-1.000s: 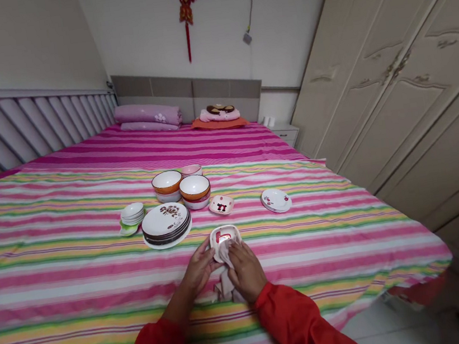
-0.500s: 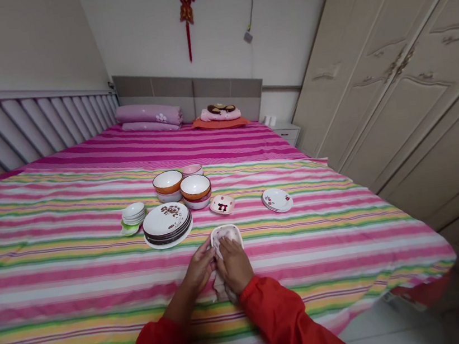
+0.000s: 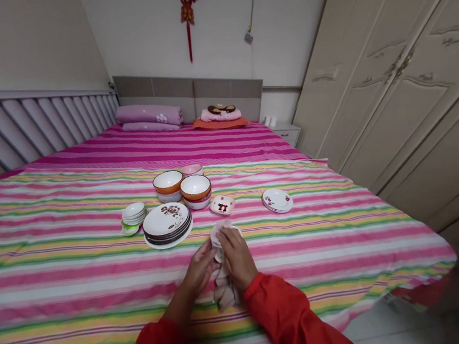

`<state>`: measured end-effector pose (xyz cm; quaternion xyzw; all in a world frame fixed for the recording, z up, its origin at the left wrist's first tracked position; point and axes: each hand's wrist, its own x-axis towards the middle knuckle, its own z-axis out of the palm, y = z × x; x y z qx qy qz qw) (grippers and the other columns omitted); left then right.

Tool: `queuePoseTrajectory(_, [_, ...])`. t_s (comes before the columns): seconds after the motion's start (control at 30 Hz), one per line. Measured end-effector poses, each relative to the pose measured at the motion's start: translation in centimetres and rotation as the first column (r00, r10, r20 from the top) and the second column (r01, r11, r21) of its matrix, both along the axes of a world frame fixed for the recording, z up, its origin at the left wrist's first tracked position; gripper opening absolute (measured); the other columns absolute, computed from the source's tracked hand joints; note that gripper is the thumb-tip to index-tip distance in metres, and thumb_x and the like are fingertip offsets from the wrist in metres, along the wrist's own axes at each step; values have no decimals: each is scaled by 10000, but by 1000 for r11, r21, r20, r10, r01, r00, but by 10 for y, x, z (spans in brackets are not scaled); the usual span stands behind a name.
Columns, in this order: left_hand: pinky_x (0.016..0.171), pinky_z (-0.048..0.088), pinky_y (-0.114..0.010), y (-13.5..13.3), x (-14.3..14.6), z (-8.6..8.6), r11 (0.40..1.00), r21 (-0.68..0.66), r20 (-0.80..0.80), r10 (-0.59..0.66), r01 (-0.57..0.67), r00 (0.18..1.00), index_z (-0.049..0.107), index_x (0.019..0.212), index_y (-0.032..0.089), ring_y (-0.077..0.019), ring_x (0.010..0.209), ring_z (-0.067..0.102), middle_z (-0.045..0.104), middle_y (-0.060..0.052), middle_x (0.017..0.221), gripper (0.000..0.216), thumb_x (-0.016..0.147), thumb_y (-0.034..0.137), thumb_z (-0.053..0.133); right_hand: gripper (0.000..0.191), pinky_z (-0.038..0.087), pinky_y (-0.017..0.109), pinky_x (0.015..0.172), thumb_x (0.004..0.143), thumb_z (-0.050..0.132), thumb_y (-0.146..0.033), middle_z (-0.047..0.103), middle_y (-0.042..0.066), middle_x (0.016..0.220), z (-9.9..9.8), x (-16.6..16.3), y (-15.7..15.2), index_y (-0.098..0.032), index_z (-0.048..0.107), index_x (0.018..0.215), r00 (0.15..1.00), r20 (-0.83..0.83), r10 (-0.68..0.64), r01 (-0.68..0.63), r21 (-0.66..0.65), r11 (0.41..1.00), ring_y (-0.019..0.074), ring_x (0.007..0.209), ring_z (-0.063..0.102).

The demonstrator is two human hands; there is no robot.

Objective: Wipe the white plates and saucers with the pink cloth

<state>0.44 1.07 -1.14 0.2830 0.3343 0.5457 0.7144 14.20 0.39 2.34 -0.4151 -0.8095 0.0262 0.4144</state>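
Observation:
My left hand (image 3: pixel 201 266) grips the left edge of a small white dish (image 3: pixel 218 256), which is mostly covered. My right hand (image 3: pixel 237 255) holds a pale cloth (image 3: pixel 226 295) over the dish, bunched at its far rim and hanging down toward me. Just beyond lies a square pink dish (image 3: pixel 222 205) with a red and black figure. To the left sits a stack of dark-edged plates (image 3: pixel 168 219) with a brown flower pattern.
Behind the plates stand orange-sided bowls (image 3: pixel 195 186) in stacks and a pink bowl (image 3: pixel 192 170). Small white bowls (image 3: pixel 134 213) rest on a green dish (image 3: pixel 130 228) at left. Flowered plates (image 3: pixel 278 200) lie to the right. Everything is on a striped sheet (image 3: pixel 328 249) over a bed.
My right hand and the cloth have moved from inside the dish up to its far rim, now covering most of it. My left hand has stayed about where it was.

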Motion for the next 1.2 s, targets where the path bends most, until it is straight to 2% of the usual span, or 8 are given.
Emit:
queuePoseTrajectory(0.17, [556,476,-201,-1,0,2,999,-41,-34,22,-23,999,618,1143,175,-97,594,596,678,-19,765,610,575,252,827,462,322,445,983,833,444,-107,539,127,1241,2,0,27,-189,482,1286,977,177,-115,131,-82,988,262,1168,424])
queuePoseTrajectory(0.33, [640,522,-295,-1,-1,4,999,13,-22,-37,37,999,529,1272,177,-176,711,652,709,-93,905,672,653,252,778,384,460,330,811,864,353,-138,600,121,996,-10,15,36,-136,539,1200,970,-155,-188,144,-260,955,207,919,553])
queuePoseTrajectory(0.5, [645,526,-279,0,-2,-1,999,21,30,-25,24,999,492,1310,200,-181,729,668,721,-90,927,662,697,210,742,326,455,342,840,901,341,-247,628,111,1034,-28,4,23,-168,544,1144,821,-486,-299,148,-326,934,213,966,575])
queuePoseTrajectory(0.63, [694,535,-274,0,-1,-2,1000,17,85,20,-22,996,465,1329,224,-181,795,676,711,-81,1013,673,709,182,726,276,471,322,731,909,341,-331,652,97,906,-31,-10,9,-183,553,1006,706,-573,-415,181,-421,889,211,827,596])
queuePoseTrajectory(0.83, [808,534,-329,2,-1,-2,996,-4,114,84,-85,990,436,1339,235,-192,904,667,682,-90,1098,628,762,176,675,285,476,300,687,891,367,-389,663,64,797,-20,-1,7,-187,569,887,746,-525,-409,124,-494,860,202,757,606])
queuePoseTrajectory(1.0, [854,522,-307,7,-3,-5,983,-45,142,184,-180,972,409,1349,262,-170,971,646,627,-79,1214,600,801,168,633,312,463,330,712,893,357,-369,655,89,807,-9,25,20,-164,591,866,830,-374,-414,223,-458,860,212,762,596])
queuePoseTrajectory(1.1, [837,527,-284,8,-4,-6,984,-49,133,177,-172,975,398,1356,257,-166,965,647,627,-75,1212,606,803,180,634,293,420,418,830,868,440,-387,633,169,981,2,37,22,-143,602,880,849,-236,-474,404,-290,868,267,925,560])
queuePoseTrajectory(1.2, [843,524,-284,8,-5,-6,988,-44,117,154,-150,981,401,1354,257,-175,970,645,637,-67,1194,612,796,199,644,275,391,428,876,876,449,-371,605,154,1046,14,39,17,-151,602,938,832,-280,-478,465,-117,878,258,992,514])
